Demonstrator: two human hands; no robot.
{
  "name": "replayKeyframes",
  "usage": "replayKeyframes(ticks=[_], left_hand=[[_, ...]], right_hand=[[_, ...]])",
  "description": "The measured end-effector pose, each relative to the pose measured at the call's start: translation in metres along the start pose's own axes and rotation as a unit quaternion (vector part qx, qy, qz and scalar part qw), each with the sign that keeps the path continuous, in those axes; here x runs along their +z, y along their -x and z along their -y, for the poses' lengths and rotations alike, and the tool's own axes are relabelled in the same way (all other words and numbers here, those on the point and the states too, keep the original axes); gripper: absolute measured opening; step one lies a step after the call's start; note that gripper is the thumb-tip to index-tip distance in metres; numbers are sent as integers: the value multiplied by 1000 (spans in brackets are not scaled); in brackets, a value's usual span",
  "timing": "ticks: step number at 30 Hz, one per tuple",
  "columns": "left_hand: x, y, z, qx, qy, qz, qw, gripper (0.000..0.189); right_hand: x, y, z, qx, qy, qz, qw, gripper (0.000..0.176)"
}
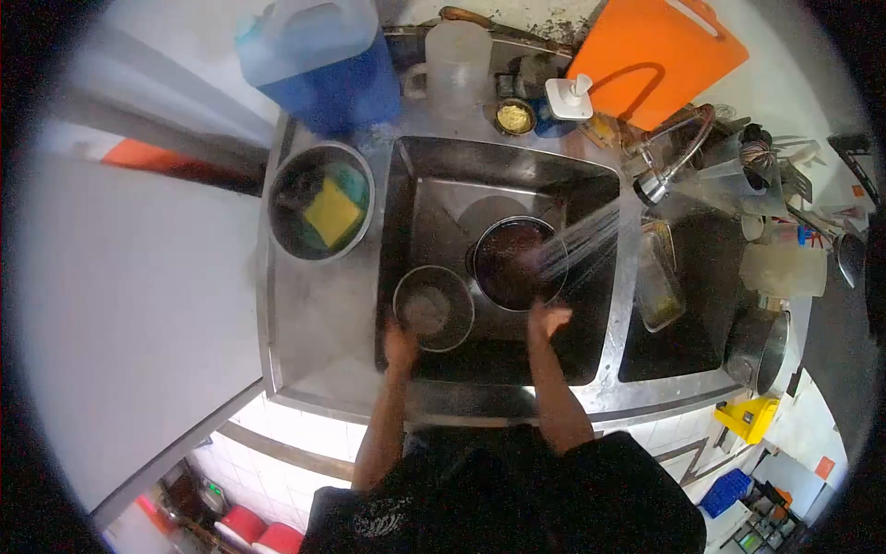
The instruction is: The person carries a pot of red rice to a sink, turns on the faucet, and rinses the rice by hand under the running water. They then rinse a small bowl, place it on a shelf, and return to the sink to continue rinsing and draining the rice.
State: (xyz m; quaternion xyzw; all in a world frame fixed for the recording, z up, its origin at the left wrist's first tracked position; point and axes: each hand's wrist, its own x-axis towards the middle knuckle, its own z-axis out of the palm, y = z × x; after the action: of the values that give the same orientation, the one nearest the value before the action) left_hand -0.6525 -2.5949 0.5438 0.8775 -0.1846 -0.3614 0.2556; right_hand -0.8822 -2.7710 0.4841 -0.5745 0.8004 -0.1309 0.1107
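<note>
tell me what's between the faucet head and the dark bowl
Only the water spray runs from the faucet head to the dark bowl, seen in the head view.

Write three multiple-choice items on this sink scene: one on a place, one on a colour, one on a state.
1. Where does the yellow sponge lie?
A. in the round pot left of the sink
B. on the white counter
C. in the blue jug
2. What colour is the cutting board?
A. green
B. orange
C. white
3. What is the sprayer tap doing?
A. off
B. dripping
C. spraying

1 A: the sponge sits inside the pot's rim.
2 B: it is bright orange, behind the sink.
3 C: jets fan toward the dark bowl by the right hand.
</note>
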Motion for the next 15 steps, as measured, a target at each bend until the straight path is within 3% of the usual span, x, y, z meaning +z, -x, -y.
replayKeyframes(ticks=[2,4,6,7,8,10,12,13,15], left_hand=[[-6,5,-15,-35,15,-1,999,64],[-5,3,-20,-66,34,-5,997,63],[1,-3,-9,-36,12,-41,998,61],[0,-8,-15,-33,12,-41,999,61],[0,-9,-19,-3,11,-56,998,60],[-2,-17,-42,28,11,-72,997,58],[-3,-25,-69,-15,145,-79,986,57],[1,-32,-77,-15,145,-74,987,57],[13,-48,-95,53,128,-129,982,57]], right_hand=[[24,-13,-38,108,57,112,986,65],[38,-37,-57,259,-75,245,931,71],[104,-61,-108,112,37,335,935,78],[91,-55,-103,112,36,333,935,78],[73,-41,-105,15,-39,312,949,76],[73,-25,-118,-84,-113,283,949,75],[94,-7,-143,-279,158,261,910,68],[113,6,-174,-275,160,261,911,68],[66,15,-150,-214,48,359,907,62]])
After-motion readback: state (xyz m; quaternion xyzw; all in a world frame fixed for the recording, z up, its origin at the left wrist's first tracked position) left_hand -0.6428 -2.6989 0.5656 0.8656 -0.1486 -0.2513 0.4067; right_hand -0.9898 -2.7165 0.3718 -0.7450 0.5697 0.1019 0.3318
